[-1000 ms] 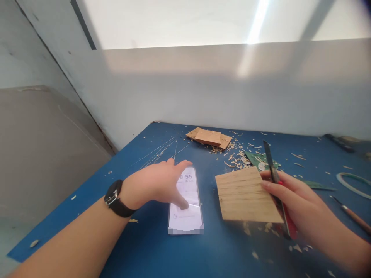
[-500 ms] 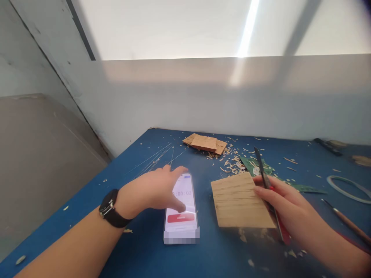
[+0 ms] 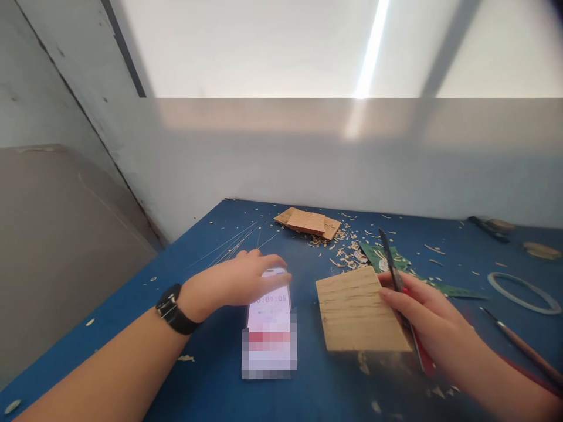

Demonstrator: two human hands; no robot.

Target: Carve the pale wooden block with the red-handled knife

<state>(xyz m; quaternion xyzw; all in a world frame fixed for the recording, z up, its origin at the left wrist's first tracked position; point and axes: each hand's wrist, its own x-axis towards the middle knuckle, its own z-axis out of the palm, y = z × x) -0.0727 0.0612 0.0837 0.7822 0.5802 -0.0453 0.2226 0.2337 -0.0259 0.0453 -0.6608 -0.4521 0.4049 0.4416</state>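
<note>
My left hand (image 3: 246, 278), with a black watch on its wrist, reaches over the upper part of a smartphone (image 3: 269, 313). Its thumb and fingers are apart near the phone's top and right edge; whether they press on it I cannot tell. The lit screen shows a running time, and its lower part is blurred out. My right hand (image 3: 428, 305) is closed on the right side of a pale square wooden board (image 3: 358, 313) with cracks in its face. The same hand holds a red-handled utility knife (image 3: 391, 261), its dark blade pointing up and away.
Stacked wooden pieces (image 3: 308, 223) lie at the back among wood shavings (image 3: 347, 252). Thin pale strands (image 3: 226, 246) spread at left. A green sheet (image 3: 391, 258), a clear ring (image 3: 523, 293), a thin wooden-handled tool (image 3: 523, 346) and a dark tool (image 3: 488, 229) lie on the blue table (image 3: 211, 363).
My left thumb has moved from the middle of the phone screen up to its upper right edge. The displayed time has changed. My right hand keeps the board and knife.
</note>
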